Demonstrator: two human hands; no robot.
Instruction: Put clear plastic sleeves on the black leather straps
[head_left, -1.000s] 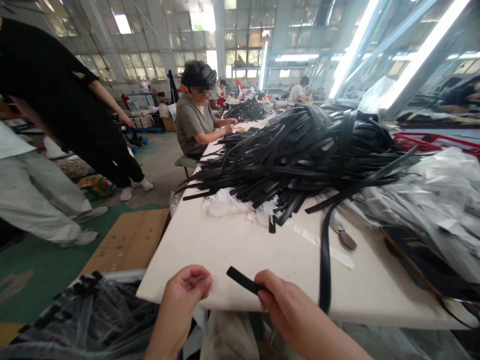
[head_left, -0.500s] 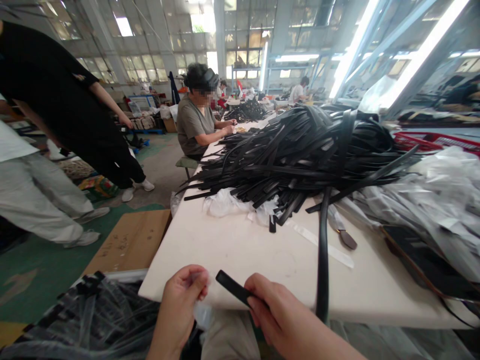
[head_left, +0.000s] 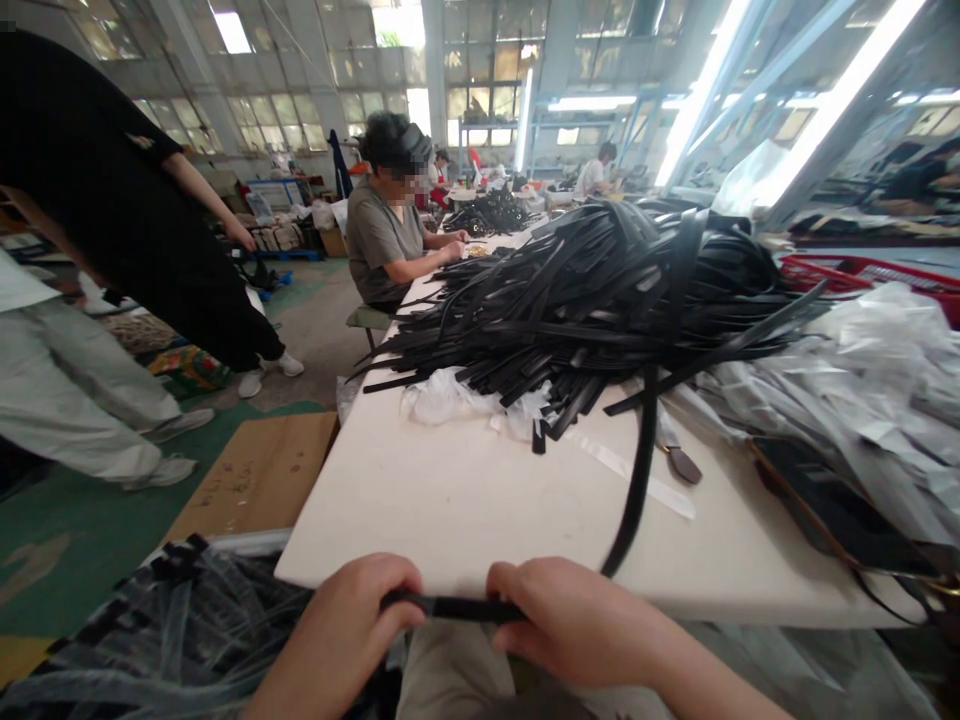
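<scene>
A black strap [head_left: 469, 608] runs level between my hands at the table's front edge. Its left end is closed in my left hand [head_left: 367, 610], and my right hand [head_left: 551, 615] grips it a short way to the right. A longer black length [head_left: 637, 490] curves from the heap down to the table edge beside my right hand. The big heap of black straps [head_left: 600, 290] lies across the table with crumpled white plastic [head_left: 450, 397] under its near ends. A brown leather tag [head_left: 683, 464] rests right of a pale strip [head_left: 637, 475].
The white table [head_left: 420, 500] has clear plastic [head_left: 862, 390] and a dark tray-like object [head_left: 832, 500] at right. Plastic-wrapped straps [head_left: 180, 620] and a cardboard box [head_left: 255, 470] are lower left. A seated person [head_left: 386, 235] works across; two people stand left.
My left hand, previously beside the strap's free end with thin clear plastic, now holds that end. The strap has turned level, and the long hanging length has swung left at its bottom.
</scene>
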